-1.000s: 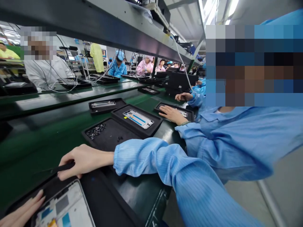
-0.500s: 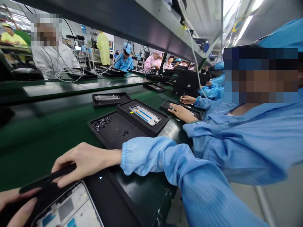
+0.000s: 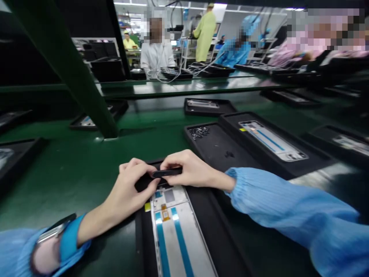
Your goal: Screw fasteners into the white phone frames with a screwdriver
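View swung left, hands [image 3: 188, 169] drawn together at black tool [image 3: 170, 172], blue wristband [image 3: 69, 238] and slanting green post [image 3: 72, 73] newly visible

Your left hand [image 3: 131, 184] and right hand [image 3: 190, 169] are partly covering the far end of the black tray [image 3: 207, 209], and their fingers are masking parts of the dark tool [image 3: 170, 172]. The bottom edge is cutting off the near ends of the device frame [image 3: 178, 227] and its tray. The picture's left side is cropping another tray [image 3: 27, 154]; the right is cropping your right sleeve [image 3: 265, 196]. A green post [image 3: 72, 80] is hiding part of the tray behind it [image 3: 119, 109]. Small pieces [image 3: 198, 133] are looking too tiny to identify, and pink-clad workers [image 3: 284, 55] are appearing blurred.
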Available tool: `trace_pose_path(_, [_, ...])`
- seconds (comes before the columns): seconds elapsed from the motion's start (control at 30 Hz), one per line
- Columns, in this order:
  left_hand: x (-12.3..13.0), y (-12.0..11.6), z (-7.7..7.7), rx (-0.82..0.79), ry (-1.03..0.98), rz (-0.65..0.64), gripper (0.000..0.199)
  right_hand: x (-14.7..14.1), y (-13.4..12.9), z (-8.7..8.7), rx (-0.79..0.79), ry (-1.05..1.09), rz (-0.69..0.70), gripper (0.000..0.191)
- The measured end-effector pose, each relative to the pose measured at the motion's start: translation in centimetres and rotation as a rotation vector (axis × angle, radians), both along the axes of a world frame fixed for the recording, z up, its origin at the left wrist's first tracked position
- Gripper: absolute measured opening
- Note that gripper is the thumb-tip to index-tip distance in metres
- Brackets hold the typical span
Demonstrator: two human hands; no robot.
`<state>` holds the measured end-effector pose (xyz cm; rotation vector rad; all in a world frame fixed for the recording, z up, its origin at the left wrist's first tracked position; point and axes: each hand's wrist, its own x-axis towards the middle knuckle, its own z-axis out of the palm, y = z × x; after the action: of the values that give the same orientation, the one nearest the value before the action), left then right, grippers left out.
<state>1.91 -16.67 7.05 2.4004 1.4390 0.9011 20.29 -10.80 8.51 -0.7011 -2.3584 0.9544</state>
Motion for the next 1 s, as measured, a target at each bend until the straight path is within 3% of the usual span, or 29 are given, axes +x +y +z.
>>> trace_pose_path(0.17, [0.5,0.0,-0.6,-0.025,-0.012,0.006,0.012,0.5,0.2,-1.4,0.029,0.036,0.010,0.011])
trace_pose_path(0.53, [0.2,0.2,-0.8,-0.048,-0.167,0.025,0.010,0.7,0.2,-1.6,-0.137,0.090,-0.074,0.009])
trace_pose_path(0.8, [0.2,0.2,-1.0,-0.058,-0.153,0.008,0.010,0.5,-0.1,-1.1,-0.087,0.080,-0.062,0.009])
trace_pose_path(1.0, [-1.2,-1.2,-1.3,-0.106,-0.093,-0.026,0.016,0.6,-1.1,-1.1,0.002,-0.072,-0.054,0.008])
